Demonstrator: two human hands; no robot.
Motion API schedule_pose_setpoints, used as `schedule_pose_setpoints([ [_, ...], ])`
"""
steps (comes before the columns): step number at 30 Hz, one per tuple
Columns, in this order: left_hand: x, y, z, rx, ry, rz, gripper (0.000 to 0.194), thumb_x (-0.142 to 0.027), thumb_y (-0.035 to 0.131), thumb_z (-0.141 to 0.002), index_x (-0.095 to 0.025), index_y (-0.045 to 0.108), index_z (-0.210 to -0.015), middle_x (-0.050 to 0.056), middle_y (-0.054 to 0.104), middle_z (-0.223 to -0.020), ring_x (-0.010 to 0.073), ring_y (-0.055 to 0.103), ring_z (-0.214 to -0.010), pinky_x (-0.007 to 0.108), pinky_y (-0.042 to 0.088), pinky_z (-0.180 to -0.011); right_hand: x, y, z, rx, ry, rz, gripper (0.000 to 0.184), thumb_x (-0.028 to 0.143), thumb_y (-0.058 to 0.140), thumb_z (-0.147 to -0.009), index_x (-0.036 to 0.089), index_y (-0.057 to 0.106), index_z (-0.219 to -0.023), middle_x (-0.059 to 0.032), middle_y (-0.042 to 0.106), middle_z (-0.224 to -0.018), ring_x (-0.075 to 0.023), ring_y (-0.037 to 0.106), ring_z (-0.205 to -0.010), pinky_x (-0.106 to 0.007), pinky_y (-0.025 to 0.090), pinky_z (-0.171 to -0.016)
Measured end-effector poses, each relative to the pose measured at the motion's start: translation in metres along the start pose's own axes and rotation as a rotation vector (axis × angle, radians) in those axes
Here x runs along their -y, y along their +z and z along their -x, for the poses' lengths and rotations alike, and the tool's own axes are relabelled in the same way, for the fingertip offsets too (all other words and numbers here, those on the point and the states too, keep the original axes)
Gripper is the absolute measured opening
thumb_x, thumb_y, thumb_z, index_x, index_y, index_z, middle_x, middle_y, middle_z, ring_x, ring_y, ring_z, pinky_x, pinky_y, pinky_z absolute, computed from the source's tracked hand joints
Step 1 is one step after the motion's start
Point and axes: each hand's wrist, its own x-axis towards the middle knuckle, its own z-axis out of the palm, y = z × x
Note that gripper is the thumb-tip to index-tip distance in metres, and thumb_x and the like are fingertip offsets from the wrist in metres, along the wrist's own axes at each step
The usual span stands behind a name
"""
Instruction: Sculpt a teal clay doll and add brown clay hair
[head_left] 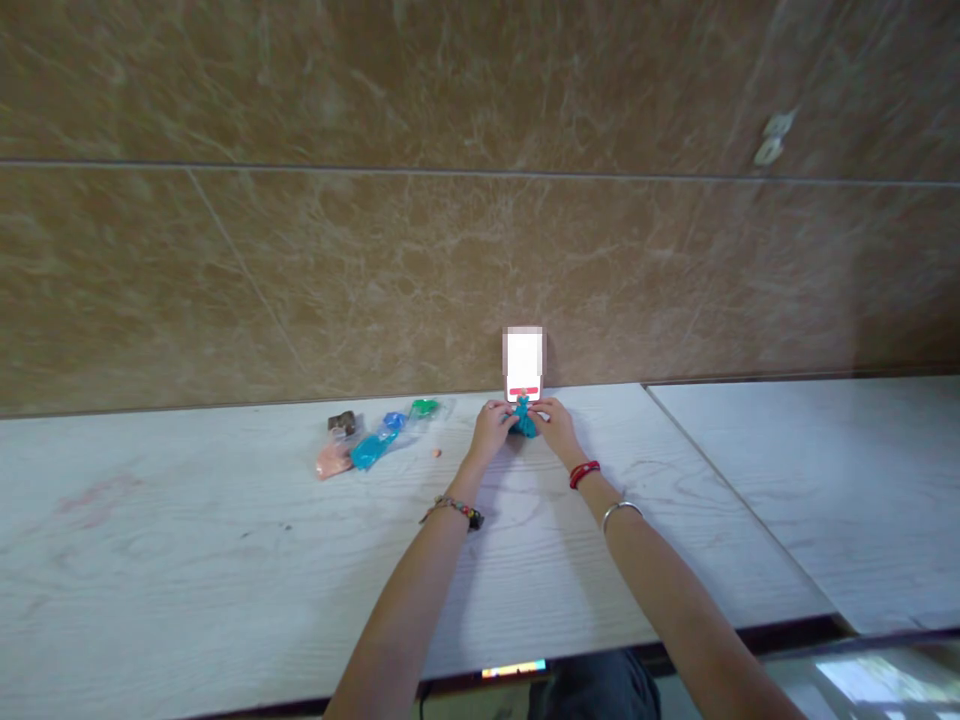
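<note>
A small teal figure [524, 420], apparently modelled from clay and wider at its bottom, stands at the back of the table. My left hand [493, 428] pinches its left side, and my right hand [553, 424] has its fingers closed on the right side. Just behind the figure, a phone [523, 368] with a lit screen leans against the wall. To the left of my left hand lies a tiny peach-coloured bit [436, 453]. My fingertips partly cover the figure, so its finer details are hard to make out.
Further left are clear bags of coloured clay-like material: brown [342, 423], peach [334, 460], light blue [371, 452], darker blue [394, 421] and green [424, 408]. A brown marbled wall [375, 290] rises behind the white table [225, 580]. A seam [739, 490] crosses the tabletop at right.
</note>
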Motion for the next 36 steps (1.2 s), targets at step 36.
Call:
schedule_pose_setpoints([
  [36, 0.047, -0.107, 0.065, 0.124, -0.126, -0.472, 0.006, -0.017, 0.051, -0.075, -0.016, 0.056, -0.078, 0.004, 0.058, -0.079, 0.0154, 0.054, -0.077, 0.025, 0.041, -0.068, 0.082, 0.050, 0.069, 0.309, -0.222, 0.129, 0.021, 0.009, 0.047, -0.078, 0.017, 0.064, -0.086, -0.0065, 0.060, -0.091, -0.0134, 0.057, -0.083, -0.026, 0.046, -0.077],
])
